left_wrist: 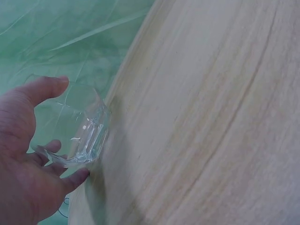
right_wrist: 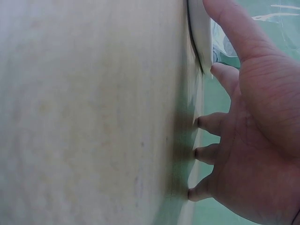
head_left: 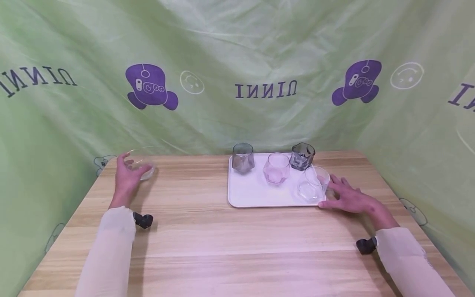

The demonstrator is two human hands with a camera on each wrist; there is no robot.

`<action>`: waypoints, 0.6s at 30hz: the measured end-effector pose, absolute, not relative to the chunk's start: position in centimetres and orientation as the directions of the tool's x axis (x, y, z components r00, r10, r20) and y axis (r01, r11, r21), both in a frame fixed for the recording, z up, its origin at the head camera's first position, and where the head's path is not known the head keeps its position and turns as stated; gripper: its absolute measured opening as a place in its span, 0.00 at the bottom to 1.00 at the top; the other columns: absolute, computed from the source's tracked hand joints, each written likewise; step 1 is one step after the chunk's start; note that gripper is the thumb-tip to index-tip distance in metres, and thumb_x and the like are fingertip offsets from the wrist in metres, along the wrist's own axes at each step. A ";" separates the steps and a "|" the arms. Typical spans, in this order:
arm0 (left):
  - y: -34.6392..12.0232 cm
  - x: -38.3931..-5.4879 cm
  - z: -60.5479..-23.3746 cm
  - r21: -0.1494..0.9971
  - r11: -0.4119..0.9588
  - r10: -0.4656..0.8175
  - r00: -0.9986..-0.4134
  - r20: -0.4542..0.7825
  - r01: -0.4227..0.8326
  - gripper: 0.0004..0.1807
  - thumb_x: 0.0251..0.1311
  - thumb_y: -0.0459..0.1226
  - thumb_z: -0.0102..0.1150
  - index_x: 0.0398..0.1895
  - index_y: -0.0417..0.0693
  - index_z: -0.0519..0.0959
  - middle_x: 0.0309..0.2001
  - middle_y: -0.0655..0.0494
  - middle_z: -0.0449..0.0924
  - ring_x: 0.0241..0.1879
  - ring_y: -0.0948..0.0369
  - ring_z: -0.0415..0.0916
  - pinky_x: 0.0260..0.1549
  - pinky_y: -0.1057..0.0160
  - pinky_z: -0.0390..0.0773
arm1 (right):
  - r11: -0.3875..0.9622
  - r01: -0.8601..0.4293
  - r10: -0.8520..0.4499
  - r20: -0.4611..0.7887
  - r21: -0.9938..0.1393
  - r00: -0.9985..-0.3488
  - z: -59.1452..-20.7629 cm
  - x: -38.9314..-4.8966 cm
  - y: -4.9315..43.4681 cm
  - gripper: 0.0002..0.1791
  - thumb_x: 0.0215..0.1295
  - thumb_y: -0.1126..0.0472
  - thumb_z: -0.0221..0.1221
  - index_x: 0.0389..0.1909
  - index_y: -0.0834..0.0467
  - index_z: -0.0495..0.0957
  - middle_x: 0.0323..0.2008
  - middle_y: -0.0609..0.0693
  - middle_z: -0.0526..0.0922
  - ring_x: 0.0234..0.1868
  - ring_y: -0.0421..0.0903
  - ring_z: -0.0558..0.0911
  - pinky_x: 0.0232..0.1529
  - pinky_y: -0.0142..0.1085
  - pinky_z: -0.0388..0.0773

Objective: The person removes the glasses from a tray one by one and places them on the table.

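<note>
At the far left of the table, my left hand [head_left: 128, 175] grips a clear drinking glass [left_wrist: 91, 133] with the thumb on one side and fingers on the other. The glass is faint in the head view. My right hand [head_left: 350, 198] lies spread beside the right end of a white tray [head_left: 252, 194], its thumb at the near right corner. In the right wrist view, some fingertips [right_wrist: 204, 123] meet the table. On the tray nearest this hand stands another clear glass [head_left: 309, 192], partly in front of its fingers.
Also on the tray are a grey-tinted glass [head_left: 243, 161] at left, a clear faceted glass [head_left: 276, 171] in the middle and a dark glass [head_left: 302, 156] behind. The wooden table [head_left: 193, 239] ends at a green printed curtain [head_left: 230, 41] at back and sides.
</note>
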State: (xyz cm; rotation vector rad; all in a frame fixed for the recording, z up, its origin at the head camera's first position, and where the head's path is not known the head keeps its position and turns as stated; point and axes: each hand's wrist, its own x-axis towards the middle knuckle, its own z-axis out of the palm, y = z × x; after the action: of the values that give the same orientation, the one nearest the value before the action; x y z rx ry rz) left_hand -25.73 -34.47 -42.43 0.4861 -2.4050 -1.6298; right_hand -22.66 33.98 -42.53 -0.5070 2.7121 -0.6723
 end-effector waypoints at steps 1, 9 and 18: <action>-34.5 -25.8 -42.5 0.927 0.341 -0.371 -0.928 -0.022 -0.158 0.61 0.59 0.51 0.74 0.84 0.58 0.39 0.79 0.41 0.48 0.74 0.40 0.52 0.70 0.37 0.59 | 0.828 -0.262 -0.403 -0.201 -0.495 -0.893 -42.5 -22.7 34.0 0.53 0.66 0.38 0.64 0.82 0.59 0.50 0.76 0.77 0.36 0.72 0.83 0.35 0.55 0.86 0.31; -34.5 -25.7 -42.8 0.936 0.303 -0.370 -0.928 -0.055 -0.176 0.61 0.61 0.49 0.73 0.83 0.51 0.37 0.79 0.38 0.46 0.75 0.40 0.52 0.72 0.40 0.57 | 0.828 -0.254 -0.398 -0.206 -0.500 -0.894 -42.5 -22.7 34.0 0.54 0.66 0.38 0.64 0.82 0.58 0.49 0.77 0.77 0.36 0.72 0.83 0.34 0.55 0.85 0.30; -34.8 -25.6 -43.3 0.945 0.262 -0.363 -0.927 -0.093 -0.197 0.63 0.61 0.50 0.73 0.83 0.52 0.34 0.81 0.38 0.39 0.79 0.42 0.41 0.76 0.45 0.46 | 0.829 -0.250 -0.397 -0.213 -0.500 -0.893 -42.5 -22.6 34.0 0.54 0.66 0.38 0.63 0.82 0.57 0.49 0.76 0.77 0.35 0.72 0.83 0.34 0.55 0.85 0.29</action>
State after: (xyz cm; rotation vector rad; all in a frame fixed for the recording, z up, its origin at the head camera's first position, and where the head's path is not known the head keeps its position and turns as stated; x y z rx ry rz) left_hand -25.64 -34.76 -43.33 0.5321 -2.3783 -1.7475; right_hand -22.64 34.04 -42.53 -0.4906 2.7023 -0.6780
